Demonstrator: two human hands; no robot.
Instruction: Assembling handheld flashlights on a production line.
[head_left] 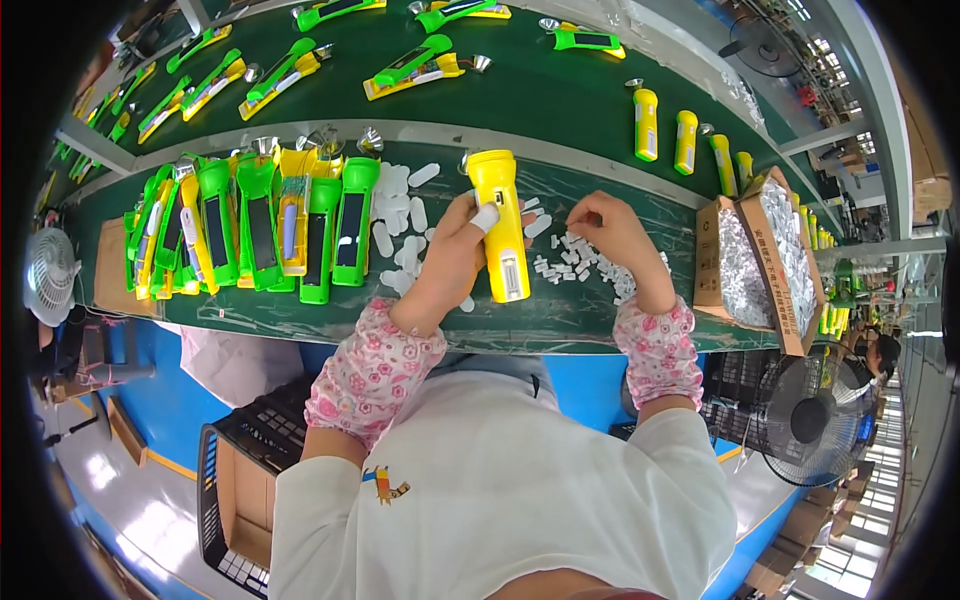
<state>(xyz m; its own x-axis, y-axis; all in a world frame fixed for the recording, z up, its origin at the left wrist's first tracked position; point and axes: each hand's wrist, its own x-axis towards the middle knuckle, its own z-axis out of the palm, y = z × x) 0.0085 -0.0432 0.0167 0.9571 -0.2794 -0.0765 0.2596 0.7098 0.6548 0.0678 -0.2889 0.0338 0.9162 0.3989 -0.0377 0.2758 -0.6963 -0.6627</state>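
My left hand (452, 262) is wrapped around a yellow flashlight (508, 245), held upright over the bench with its wide head away from me. A switch slot and a clear window show on its face. A white covering is on my left thumb. My right hand (610, 232) hovers over a scatter of small white plastic pieces (572, 262), fingers curled into a pinch; whatever is between the fingertips is too small to make out. Left of my left hand lie several flat white oval pieces (398, 225). Farther left stand green and yellow flashlight housings (262, 225) in a crowded row.
An open cardboard box (708, 265) with silvery-white contents stands at the bench's right. Beyond a raised rail, a green conveyor (550, 85) carries opened flashlights and several yellow ones (646, 125). A black crate (215, 490) is below left; fans stand left (50, 275) and right (810, 418).
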